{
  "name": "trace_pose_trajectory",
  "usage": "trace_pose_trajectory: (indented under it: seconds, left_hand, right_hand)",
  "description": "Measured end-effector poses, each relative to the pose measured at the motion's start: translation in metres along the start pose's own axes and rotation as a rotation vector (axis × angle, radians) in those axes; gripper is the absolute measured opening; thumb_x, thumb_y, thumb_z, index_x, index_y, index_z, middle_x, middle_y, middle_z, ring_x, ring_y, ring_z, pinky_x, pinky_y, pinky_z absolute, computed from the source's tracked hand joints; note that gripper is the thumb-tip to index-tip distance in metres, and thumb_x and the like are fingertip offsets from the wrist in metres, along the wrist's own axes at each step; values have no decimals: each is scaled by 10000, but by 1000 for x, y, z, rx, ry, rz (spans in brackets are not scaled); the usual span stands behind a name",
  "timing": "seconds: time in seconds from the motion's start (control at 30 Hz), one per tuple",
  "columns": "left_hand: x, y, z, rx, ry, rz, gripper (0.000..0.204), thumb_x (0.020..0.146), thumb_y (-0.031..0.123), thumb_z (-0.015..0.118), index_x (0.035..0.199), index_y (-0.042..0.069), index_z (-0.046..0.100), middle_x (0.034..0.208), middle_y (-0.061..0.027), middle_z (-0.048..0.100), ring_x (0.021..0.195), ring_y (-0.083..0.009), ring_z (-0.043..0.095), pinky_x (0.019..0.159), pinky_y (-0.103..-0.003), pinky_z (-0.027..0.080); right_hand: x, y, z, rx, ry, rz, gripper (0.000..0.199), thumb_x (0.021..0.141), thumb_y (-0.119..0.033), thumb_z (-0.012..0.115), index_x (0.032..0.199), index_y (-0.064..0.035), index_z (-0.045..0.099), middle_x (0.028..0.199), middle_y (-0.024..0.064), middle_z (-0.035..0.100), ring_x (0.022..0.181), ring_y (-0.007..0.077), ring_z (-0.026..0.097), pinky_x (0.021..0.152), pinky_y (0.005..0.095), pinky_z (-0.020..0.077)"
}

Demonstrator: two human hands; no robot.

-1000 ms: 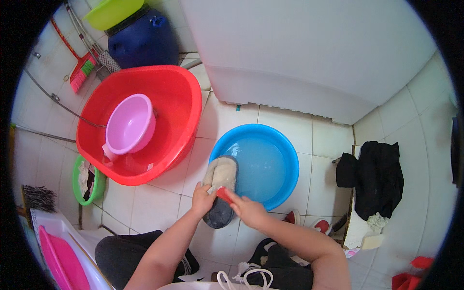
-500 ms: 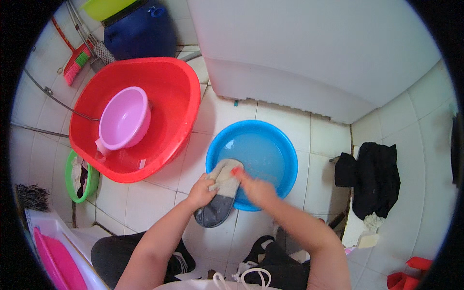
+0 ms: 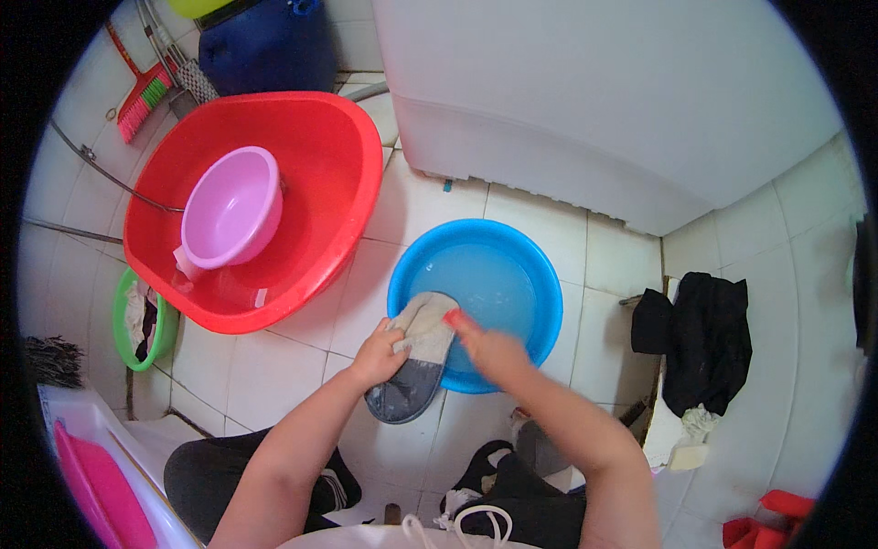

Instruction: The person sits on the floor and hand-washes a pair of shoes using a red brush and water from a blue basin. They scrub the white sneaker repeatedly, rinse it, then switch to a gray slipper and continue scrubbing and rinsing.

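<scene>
A slipper, beige at one end and dark grey at the other, is tilted over the near left rim of a blue basin. Cloudy water stands in the basin. My left hand grips the slipper by its left edge, thumb on top. Closed round a small red tool, my right hand is at the slipper's beige end. The right hand is smeared by motion, and the tool is mostly hidden in it, so its kind cannot be made out.
A large red tub holding a pink basin stands left, beside a green basin with cloth. A white appliance rises at the back. Black clothing lies right. A broom leans far left.
My right hand and the red tool have shifted slightly over the slipper's beige end. My left hand keeps its hold. The whole view has moved a little.
</scene>
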State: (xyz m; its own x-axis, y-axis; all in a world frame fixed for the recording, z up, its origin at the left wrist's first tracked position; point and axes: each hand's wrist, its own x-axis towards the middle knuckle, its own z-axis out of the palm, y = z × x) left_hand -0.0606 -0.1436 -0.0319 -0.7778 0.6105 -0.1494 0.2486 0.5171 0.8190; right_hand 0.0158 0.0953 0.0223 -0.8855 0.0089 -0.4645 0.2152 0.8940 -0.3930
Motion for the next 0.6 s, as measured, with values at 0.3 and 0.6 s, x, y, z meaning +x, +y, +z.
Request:
trace_pose_trajectory:
  seconds: [0.3, 0.6]
  left_hand:
    - [-1, 6, 2, -52, 9, -29, 189, 834, 110, 670, 932, 39, 524, 1041, -183, 493, 1008, -365, 533, 878, -401, 445]
    - [-1, 1, 2, -90, 24, -145, 548, 885, 46, 606, 1370, 78, 354, 1338, -229, 492, 1034, -302, 606, 862, -367, 487]
  right_hand:
    - [-4, -10, 4, 272, -316, 265, 627, 968, -677, 217, 1442, -317, 416, 1048, 293, 652, 1108, 379, 626, 942, 463, 478]
    - [2, 4, -3, 25, -242, -66, 473, 1047, -466, 232, 1490, -318, 304, 1160, 299, 627, 1051, 451, 637, 891, 490, 503]
